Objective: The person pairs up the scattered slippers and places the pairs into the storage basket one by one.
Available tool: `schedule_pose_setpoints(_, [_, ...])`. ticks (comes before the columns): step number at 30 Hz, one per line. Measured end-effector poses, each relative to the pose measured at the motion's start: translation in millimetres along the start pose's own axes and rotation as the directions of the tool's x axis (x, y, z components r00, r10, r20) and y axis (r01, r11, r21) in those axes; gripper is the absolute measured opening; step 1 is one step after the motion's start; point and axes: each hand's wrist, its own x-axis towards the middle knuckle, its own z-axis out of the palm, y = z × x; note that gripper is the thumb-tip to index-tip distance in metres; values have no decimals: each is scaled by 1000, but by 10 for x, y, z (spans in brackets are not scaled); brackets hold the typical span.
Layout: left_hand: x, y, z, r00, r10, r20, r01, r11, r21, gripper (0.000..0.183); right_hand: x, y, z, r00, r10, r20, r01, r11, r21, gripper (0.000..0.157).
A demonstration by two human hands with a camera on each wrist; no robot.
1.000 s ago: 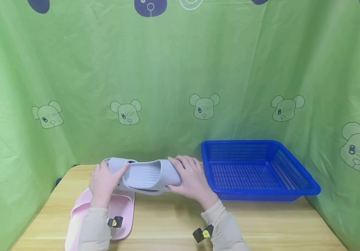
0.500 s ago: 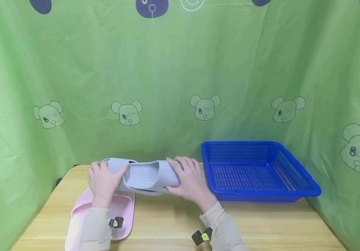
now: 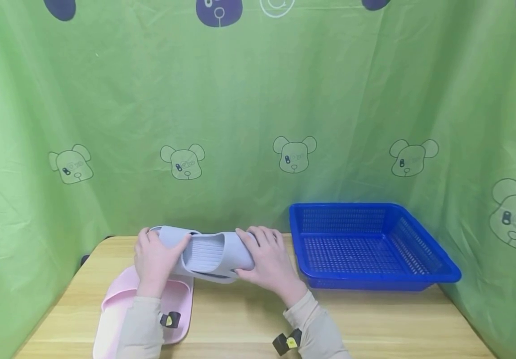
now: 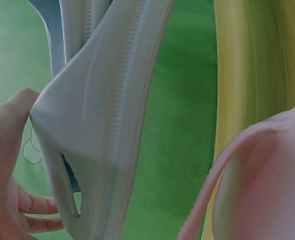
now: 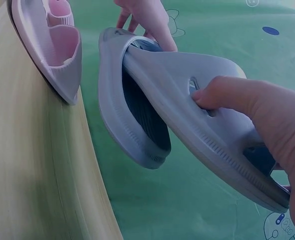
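Note:
Two grey-blue slippers, one (image 3: pixel 237 251) on the right and one (image 3: pixel 168 238) on the left, are held together above the far part of the table, overlapping end to end. My left hand (image 3: pixel 155 262) grips the left slipper by its strap, thumb across the top. My right hand (image 3: pixel 270 262) holds the right slipper's strap; in the right wrist view its thumb presses by a slot in the strap (image 5: pixel 207 82). How far one slipper sits inside the other is partly hidden. Pink slippers (image 3: pixel 179 299) lie on the table under my left forearm, which covers part of them.
A blue mesh basket (image 3: pixel 375 281) stands at the back right of the wooden table (image 3: pixel 240 324), with nothing seen inside. Green cloth (image 3: pixel 240 99) printed with bear heads hangs behind and at both sides. Small black devices sit at both wrists.
My left hand has shifted a little to the right and my right hand a little to the left, with the grey-blue slippers slightly closer together. The pink slippers and the basket stay put.

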Motion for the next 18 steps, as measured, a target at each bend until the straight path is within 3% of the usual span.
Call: schedule_pose_setpoints(18, [-52,66,89,1000,15,-3,-15,1000,3,112,4,-65,21,999,-4,-48,3,1000,-31,88])
